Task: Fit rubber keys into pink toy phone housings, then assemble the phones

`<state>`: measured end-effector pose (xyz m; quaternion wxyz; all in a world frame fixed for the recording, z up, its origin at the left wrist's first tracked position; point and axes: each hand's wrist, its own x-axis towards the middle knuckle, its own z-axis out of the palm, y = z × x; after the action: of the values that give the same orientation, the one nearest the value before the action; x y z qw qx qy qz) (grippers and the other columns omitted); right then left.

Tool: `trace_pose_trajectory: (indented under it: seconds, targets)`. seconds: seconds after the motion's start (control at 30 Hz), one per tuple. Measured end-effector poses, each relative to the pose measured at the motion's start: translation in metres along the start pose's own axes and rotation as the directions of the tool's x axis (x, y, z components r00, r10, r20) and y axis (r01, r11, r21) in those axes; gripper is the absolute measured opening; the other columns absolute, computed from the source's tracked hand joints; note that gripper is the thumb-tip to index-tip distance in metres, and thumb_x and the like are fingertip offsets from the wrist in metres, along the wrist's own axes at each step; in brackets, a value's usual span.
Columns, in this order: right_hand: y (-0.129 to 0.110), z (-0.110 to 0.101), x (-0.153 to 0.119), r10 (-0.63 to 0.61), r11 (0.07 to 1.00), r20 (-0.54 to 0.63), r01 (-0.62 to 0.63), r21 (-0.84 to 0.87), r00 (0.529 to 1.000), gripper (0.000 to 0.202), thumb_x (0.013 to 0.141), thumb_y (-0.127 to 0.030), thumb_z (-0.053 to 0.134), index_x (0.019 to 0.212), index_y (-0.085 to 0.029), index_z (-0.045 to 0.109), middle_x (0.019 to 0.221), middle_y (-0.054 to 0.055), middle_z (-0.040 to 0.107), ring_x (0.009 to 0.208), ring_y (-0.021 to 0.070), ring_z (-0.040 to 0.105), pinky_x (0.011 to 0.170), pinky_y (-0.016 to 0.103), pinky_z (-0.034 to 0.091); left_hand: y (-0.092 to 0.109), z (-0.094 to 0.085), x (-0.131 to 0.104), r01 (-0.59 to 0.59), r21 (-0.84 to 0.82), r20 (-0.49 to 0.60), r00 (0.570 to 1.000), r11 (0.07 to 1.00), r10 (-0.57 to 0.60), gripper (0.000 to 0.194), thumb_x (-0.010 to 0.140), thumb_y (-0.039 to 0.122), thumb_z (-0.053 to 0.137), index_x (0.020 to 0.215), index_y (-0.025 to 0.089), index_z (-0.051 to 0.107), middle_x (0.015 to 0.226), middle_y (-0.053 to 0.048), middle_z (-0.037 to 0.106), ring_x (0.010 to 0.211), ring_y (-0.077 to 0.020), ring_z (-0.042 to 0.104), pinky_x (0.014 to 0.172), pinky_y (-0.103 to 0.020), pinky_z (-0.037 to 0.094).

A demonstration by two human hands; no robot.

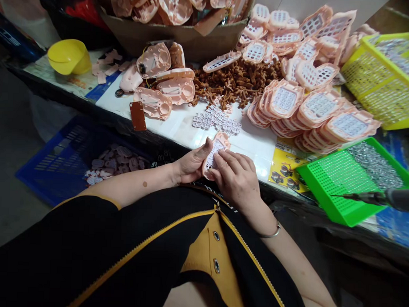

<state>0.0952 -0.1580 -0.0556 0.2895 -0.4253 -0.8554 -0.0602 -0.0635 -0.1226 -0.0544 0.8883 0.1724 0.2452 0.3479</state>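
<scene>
Between my hands, close to my body at the table's front edge, is a pink plastic shell (221,141) with white key pieces in it and several dark holes at its lower end. My left hand (194,164) grips its left side, thumb on the upper edge. The bent fingers of my right hand (236,174) press on the face of the shell from the right; whether they pinch a small piece is hidden. Just beyond lies a cluster of small white key pieces (216,120), with a heap of brown parts (234,83) behind it.
Stacked pink shells (285,100) stand to the right, near a green basket (338,176) of screws, a yellow basket (368,74) and a screwdriver tip (364,197). Wired shells (152,102) and a yellow bowl (69,57) lie left. A cardboard box (181,38) stands behind; a blue basket (53,161) sits below left.
</scene>
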Motion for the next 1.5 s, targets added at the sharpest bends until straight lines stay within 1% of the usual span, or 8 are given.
trace_pose_trajectory:
  seconds: [0.27,0.4,0.57,0.67,0.9,1.1,1.33,1.5]
  targets:
    - [-0.001,0.001,-0.002,-0.088,0.995,0.013,0.087,0.045,0.996,0.055,0.097,-0.053,0.045,0.137,-0.018,0.054,0.134,0.016,0.064,0.128,0.0283,0.054,0.108,0.046,0.038,0.010,-0.003,-0.001,0.008,-0.106,-0.013,1.000,0.994,-0.010,0.076,0.090,0.069,0.036,0.134,0.010,0.056,0.100,-0.015,0.074,0.089,-0.0212,0.072,0.077,-0.029,0.056]
    - [0.005,0.002,0.007,-0.157,0.981,0.018,0.154,0.120,0.987,0.052,0.098,-0.053,0.043,0.136,-0.019,0.056,0.132,0.014,0.065,0.129,0.0266,0.053,0.110,0.045,0.037,0.019,-0.009,-0.002,-0.022,-0.115,-0.039,0.999,0.993,0.017,0.080,0.090,0.072,0.034,0.138,0.011,0.052,0.100,-0.015,0.074,0.082,-0.0202,0.072,0.072,-0.028,0.057]
    - [0.037,0.005,0.025,0.080,0.987,-0.080,-0.067,0.147,0.994,0.033,0.097,-0.035,0.050,0.124,-0.020,0.063,0.118,0.013,0.070,0.110,0.0254,0.063,0.094,0.043,0.047,0.040,-0.019,-0.005,-0.195,-0.035,-0.160,0.969,0.980,0.187,0.085,0.088,0.076,0.030,0.143,0.014,0.046,0.104,-0.015,0.073,0.076,-0.0206,0.073,0.072,-0.033,0.060]
    - [0.061,0.010,0.040,0.149,0.988,-0.009,-0.149,0.044,0.989,0.026,0.096,-0.030,0.052,0.113,-0.019,0.068,0.107,0.012,0.072,0.096,0.0248,0.064,0.085,0.041,0.048,0.053,-0.026,-0.003,-0.259,-0.028,-0.201,0.948,0.966,0.248,0.087,0.086,0.078,0.034,0.145,0.015,0.044,0.102,-0.014,0.073,0.072,-0.0199,0.072,0.071,-0.033,0.061]
    - [0.094,0.037,0.113,0.189,0.935,0.182,-0.120,-0.335,0.965,0.023,0.090,-0.021,0.051,0.080,-0.018,0.072,0.090,0.014,0.068,0.090,0.0284,0.053,0.079,0.045,0.041,0.065,-0.036,0.015,-0.298,-0.039,-0.132,0.948,0.954,0.291,0.087,0.082,0.080,0.042,0.137,0.013,0.052,0.104,-0.015,0.073,0.073,-0.0202,0.073,0.071,-0.032,0.062]
    - [0.102,0.055,0.152,0.221,0.860,0.351,-0.012,-0.510,0.910,0.025,0.084,-0.014,0.049,0.072,-0.014,0.071,0.087,0.015,0.065,0.099,0.0298,0.049,0.089,0.047,0.035,0.067,-0.045,0.020,-0.278,-0.084,-0.061,0.960,0.957,0.273,0.087,0.078,0.079,0.051,0.132,0.011,0.055,0.106,-0.017,0.073,0.079,-0.0219,0.073,0.073,-0.033,0.061]
    - [0.104,0.035,0.142,0.369,0.854,0.218,-0.237,-0.463,0.904,0.026,0.090,-0.026,0.049,0.082,-0.017,0.072,0.089,0.013,0.069,0.090,0.0274,0.051,0.079,0.042,0.035,0.063,-0.056,0.021,-0.286,-0.086,0.031,0.957,0.954,0.290,0.096,0.056,0.078,0.074,0.126,0.014,0.059,0.118,-0.017,0.069,0.087,-0.0258,0.073,0.081,-0.037,0.061]
    - [0.103,0.024,0.130,0.369,0.867,0.133,-0.289,-0.406,0.920,0.026,0.091,-0.026,0.049,0.084,-0.019,0.073,0.089,0.012,0.070,0.087,0.0263,0.050,0.078,0.041,0.035,0.059,-0.057,0.023,-0.311,-0.078,0.027,0.949,0.947,0.314,0.091,0.064,0.078,0.069,0.128,0.013,0.058,0.115,-0.017,0.070,0.091,-0.0269,0.073,0.084,-0.039,0.061]
